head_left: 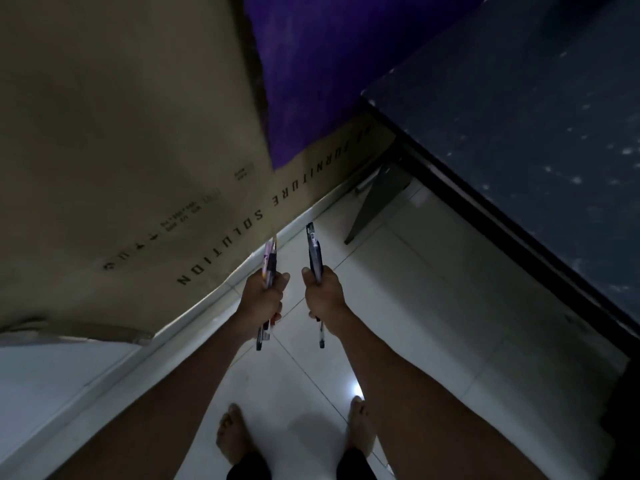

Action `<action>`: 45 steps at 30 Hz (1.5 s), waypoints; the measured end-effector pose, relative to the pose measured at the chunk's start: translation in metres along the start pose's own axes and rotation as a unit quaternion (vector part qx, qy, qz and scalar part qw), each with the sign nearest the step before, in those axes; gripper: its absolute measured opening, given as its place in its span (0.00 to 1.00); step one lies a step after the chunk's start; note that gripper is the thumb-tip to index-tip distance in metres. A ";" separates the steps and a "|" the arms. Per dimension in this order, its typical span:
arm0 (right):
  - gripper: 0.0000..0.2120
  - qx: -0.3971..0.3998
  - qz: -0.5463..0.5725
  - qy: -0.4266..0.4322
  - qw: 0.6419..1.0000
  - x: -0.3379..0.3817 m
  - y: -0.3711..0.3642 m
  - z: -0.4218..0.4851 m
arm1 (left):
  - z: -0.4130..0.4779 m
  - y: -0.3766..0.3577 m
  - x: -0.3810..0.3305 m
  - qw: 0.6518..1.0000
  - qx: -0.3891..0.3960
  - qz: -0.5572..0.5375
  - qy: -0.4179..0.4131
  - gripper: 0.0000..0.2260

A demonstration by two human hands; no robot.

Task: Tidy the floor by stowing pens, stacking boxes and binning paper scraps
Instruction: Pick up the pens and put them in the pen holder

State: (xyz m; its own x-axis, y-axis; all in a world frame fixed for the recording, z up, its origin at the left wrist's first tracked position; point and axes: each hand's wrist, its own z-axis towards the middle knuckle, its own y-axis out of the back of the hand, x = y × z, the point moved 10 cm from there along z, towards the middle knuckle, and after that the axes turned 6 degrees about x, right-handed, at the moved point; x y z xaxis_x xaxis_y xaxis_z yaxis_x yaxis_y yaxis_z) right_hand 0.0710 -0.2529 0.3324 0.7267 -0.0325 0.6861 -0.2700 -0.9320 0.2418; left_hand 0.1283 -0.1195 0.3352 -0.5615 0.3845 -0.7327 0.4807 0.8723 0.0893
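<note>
My left hand [262, 299] is shut on a bundle of pens [269, 258], one pale pink and the others dark, their ends sticking out above and below the fist. My right hand [322, 293] is shut on dark pens [314, 249], which also stick out both ways. Both fists are held side by side above the white tiled floor [433, 306], a short gap between them. No boxes to stack, paper scraps or bin are in view.
A large flat cardboard sheet [121, 150] printed "FURNITURE SOLUTION" leans on the purple wall [329, 64] at left. A dark table [519, 116] with a grey leg [374, 202] fills the upper right. My bare feet [232, 434] stand at the bottom.
</note>
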 end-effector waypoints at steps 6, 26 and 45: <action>0.11 -0.015 0.001 0.043 0.999 0.054 0.036 -0.046 | -0.040 -0.008 -0.058 1.000 0.016 -0.009 -0.019 0.12; 0.14 -0.138 0.075 0.191 0.969 0.266 0.224 -0.188 | -0.168 -0.067 -0.350 0.979 0.026 0.023 -0.200 0.15; 0.18 -0.289 0.146 0.212 0.922 0.311 0.429 -0.207 | -0.187 -0.226 -0.487 0.953 0.165 0.055 -0.248 0.04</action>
State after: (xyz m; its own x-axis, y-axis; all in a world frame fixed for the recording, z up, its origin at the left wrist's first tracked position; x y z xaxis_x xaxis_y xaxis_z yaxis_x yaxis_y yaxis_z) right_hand 0.0503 -0.5879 0.7912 0.2908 0.0062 0.9568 -0.7952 -0.5545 0.2453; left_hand 0.1675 -0.4472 0.7980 -0.1480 0.2062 -0.9673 0.7491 0.6619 0.0265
